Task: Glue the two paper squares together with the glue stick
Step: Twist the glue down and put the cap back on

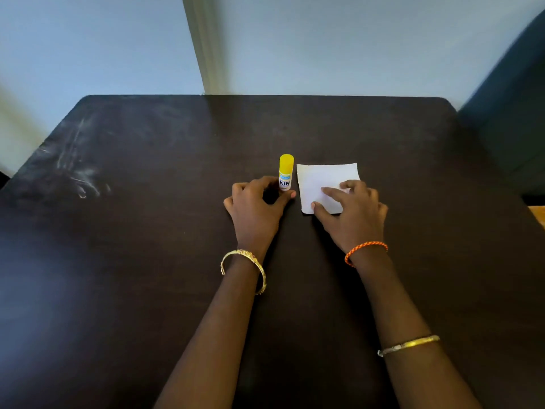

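A glue stick (286, 172) with a yellow cap on stands upright at the middle of the dark table (147, 261). My left hand (253, 208) curls round its base, thumb in front and fingers at its left side. Just right of it lies a white paper square (321, 178), flat on the table. I cannot tell whether a second square lies under it. My right hand (354, 211) rests on the paper's near right part. Its forefinger is stretched across the sheet and its thumb tip touches the near left corner.
The table's far edge meets a pale wall with a vertical trim strip (206, 54). A dark blue seat (516, 113) stands at the right. White scuff marks (76, 172) cover the table's left side.
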